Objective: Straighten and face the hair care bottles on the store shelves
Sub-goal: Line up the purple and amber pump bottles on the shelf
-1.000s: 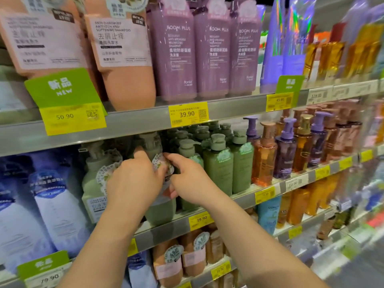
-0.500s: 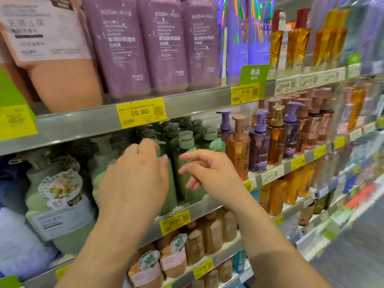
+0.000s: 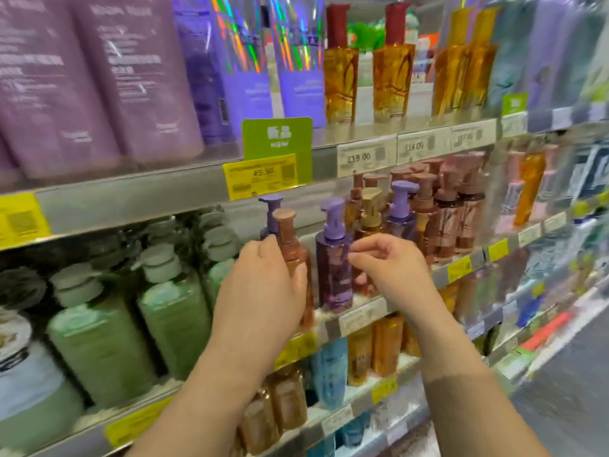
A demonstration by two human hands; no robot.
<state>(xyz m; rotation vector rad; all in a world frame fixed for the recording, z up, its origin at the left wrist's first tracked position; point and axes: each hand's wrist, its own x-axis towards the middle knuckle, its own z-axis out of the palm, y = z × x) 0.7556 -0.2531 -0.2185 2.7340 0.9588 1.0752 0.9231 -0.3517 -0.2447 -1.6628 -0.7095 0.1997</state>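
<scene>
Amber pump bottle gripped by left hand for turning; right hand fingers loosely curled, empty, beside purple bottle.

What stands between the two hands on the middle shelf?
In the head view, a purple pump bottle stands between the left hand, which grips a copper pump bottle, and the right hand.

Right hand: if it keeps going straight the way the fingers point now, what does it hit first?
Probably the purple pump bottle: the right hand points left at its side, fingertips about touching already, though depth is unclear.
</scene>
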